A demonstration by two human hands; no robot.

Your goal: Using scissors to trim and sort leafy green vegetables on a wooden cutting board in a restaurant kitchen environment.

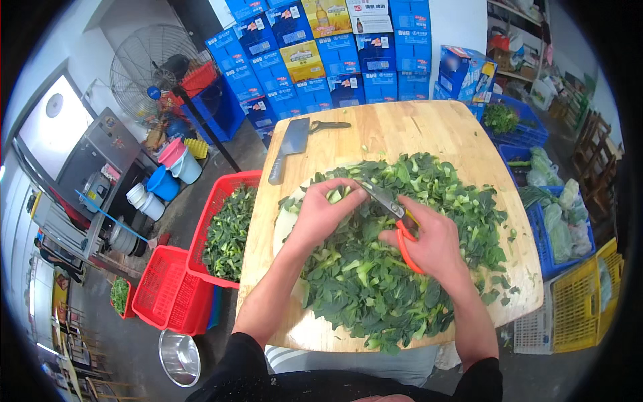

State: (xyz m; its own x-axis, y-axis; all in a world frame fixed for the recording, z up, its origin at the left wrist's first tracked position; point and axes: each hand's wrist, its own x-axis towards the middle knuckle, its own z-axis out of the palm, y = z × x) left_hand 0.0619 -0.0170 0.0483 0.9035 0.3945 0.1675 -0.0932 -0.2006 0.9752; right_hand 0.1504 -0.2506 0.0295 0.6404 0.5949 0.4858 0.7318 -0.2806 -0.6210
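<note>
A wide heap of cut leafy greens [382,281] covers much of the wooden table [422,125] before me. Above the heap's left part, my left hand [329,203] pinches a piece of green vegetable [338,194] between thumb and fingers. My right hand [434,236] grips scissors [384,198] with red-orange and yellow handles. Their blades point up and left, close to the fingertips of my left hand. How far the blades are parted is hard to make out. Beyond my left hand lies a cleaver [295,138] beside a dark-handled tool, perhaps a peeler [329,125].
A red plastic basket [198,246] of chopped greens stands against the table's left side, near stacked red baskets [161,286] and a steel bowl [179,358]. Blue crates [540,241] with bagged vegetables line the right. Blue cartons [341,55] are stacked behind; a fan [155,75] stands back left.
</note>
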